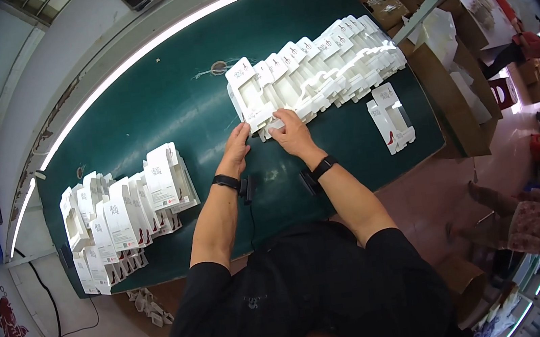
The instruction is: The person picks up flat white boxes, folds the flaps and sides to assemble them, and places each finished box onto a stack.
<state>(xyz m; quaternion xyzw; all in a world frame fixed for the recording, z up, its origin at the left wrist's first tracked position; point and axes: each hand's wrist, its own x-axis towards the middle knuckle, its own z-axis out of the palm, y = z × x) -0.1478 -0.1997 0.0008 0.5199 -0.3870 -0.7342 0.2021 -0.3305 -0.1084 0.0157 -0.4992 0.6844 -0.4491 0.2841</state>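
Green tabletop (pixel 142 127): white cartons in two main lots. Long overlapping row of cartons (pixel 273 91) runs from mid-tabletop to the right edge, hollow recesses showing. Second group of cartons (pixel 113 220) packed at the near-left corner, many with printed faces out. Single carton (pixel 383 128) lies apart, toward the near-right corner

Left hand (pixel 236 148) at the near-left end of the row, fingers extended to the lower side of the end carton (pixel 253 111); grip cannot be told. Right hand (pixel 294 136) just beside it, fingers bent over the same carton's near flaps; whether pinching or only pressing, cannot tell

Progress, as judged: partway. End carton under the hands not yet parted from the row; rest of the row has no hand on it, so most of that lot looks left to handle. Near-left group perhaps the finished share, though one view cannot settle it. Single carton's standing unclear
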